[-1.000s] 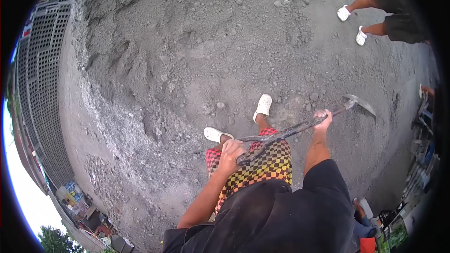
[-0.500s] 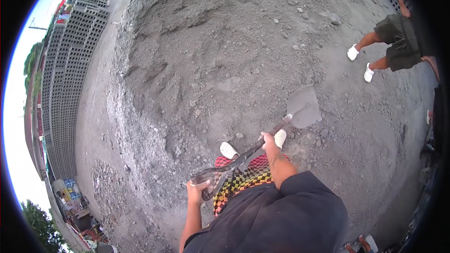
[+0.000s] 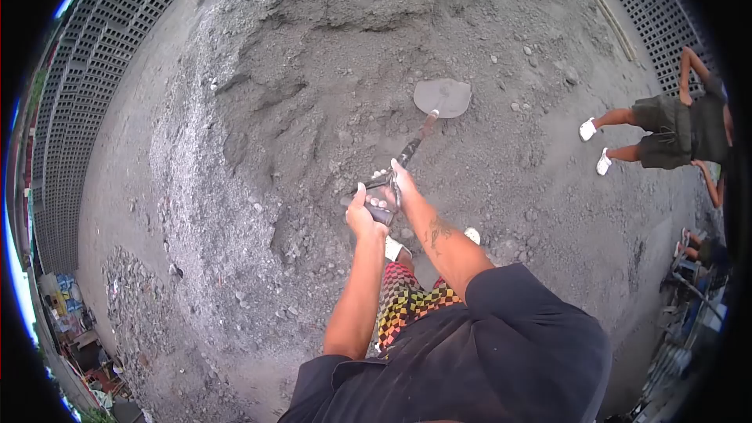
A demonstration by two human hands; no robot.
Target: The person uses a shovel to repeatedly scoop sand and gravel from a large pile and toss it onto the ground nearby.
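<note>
I hold a shovel (image 3: 415,143) out in front of me over a big grey pile of sand and gravel (image 3: 352,55). Its metal blade (image 3: 442,96) points away from me and lies flat against the pile. My left hand (image 3: 360,215) grips the end of the handle. My right hand (image 3: 399,184) is closed on the shaft just ahead of it, so both hands sit close together. My checkered shorts and white shoes (image 3: 395,249) show below my arms.
Another person (image 3: 666,129) in dark shorts and white shoes stands at the right. Stacks of concrete blocks (image 3: 70,94) line the left side and more blocks (image 3: 650,8) the upper right. Clutter lies at the lower right and lower left.
The shovel has swung from my right side to straight ahead, blade now on the pile. My right hand slid back along the shaft to near my left hand.
</note>
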